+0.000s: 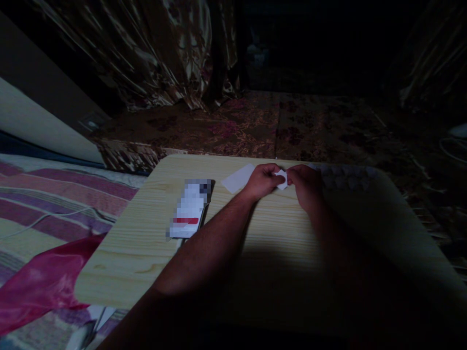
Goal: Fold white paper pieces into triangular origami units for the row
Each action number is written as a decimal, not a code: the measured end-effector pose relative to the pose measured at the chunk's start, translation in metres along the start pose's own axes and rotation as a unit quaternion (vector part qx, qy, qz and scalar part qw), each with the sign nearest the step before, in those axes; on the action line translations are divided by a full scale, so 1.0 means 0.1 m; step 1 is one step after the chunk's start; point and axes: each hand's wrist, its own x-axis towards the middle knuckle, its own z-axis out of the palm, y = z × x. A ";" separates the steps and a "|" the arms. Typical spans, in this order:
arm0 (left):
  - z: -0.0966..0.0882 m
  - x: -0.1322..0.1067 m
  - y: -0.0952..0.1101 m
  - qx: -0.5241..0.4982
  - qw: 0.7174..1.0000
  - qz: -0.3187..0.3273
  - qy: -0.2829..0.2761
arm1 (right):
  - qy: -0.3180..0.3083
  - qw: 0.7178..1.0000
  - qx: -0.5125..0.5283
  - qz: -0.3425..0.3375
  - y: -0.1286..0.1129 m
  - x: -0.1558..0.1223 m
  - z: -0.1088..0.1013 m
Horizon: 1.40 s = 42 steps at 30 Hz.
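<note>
Both hands meet near the far edge of a light wooden table (153, 243). My left hand (263, 181) and my right hand (305, 185) are closed in a pinch on one small white folded piece of paper (281, 179) held between them. A flat white paper sheet (238, 178) lies on the table just left of my left hand. To the right of my right hand lies a row of several small white folded paper shapes (346, 177), dim in the shadow.
A phone with a blurred screen (189, 209) lies on the table's left half. Left of the table are a striped cloth (54, 194) with a thin cable and a red shiny fabric (40, 282). Dark patterned fabric (233, 126) fills the background.
</note>
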 end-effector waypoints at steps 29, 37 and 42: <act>0.02 -0.01 0.01 -0.025 0.999 -0.014 0.036 | -0.009 1.000 0.018 -0.009 0.13 0.03 0.01; 0.01 0.01 -0.04 -0.031 0.999 -0.002 0.020 | -0.001 1.000 0.000 -0.008 0.12 0.02 0.01; 0.01 0.01 -0.03 -0.033 0.999 0.000 0.019 | -0.003 0.999 -0.020 -0.027 0.14 0.03 0.00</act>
